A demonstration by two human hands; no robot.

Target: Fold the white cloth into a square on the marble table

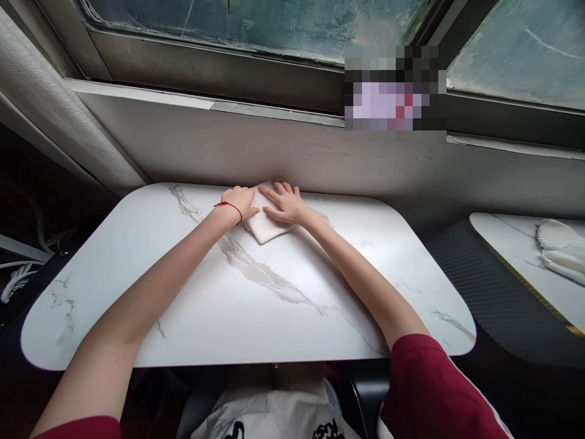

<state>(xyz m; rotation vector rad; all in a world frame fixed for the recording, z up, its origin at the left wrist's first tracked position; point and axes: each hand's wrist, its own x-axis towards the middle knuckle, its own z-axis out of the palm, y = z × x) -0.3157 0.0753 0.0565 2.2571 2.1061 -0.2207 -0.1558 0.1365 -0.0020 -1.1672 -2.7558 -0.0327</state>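
A folded white cloth (269, 229) lies on the marble-patterned white table (192, 317), near its far edge by the wall. My left hand (239, 201), with a red string bracelet at the wrist, grips the cloth's left side. Its fingers are curled and the thumb rests on top. My right hand (287, 204) is laid flat over the cloth's right part, fingers spread and pointing to the upper left. Part of the cloth is hidden beneath both hands.
A pale wall and a window (256, 30) rise behind the table. To the left hang a light curtain (59, 103) and white cables (21, 280). On the right, a second marble-patterned table (512, 244) bears another whitish cloth (562, 247).
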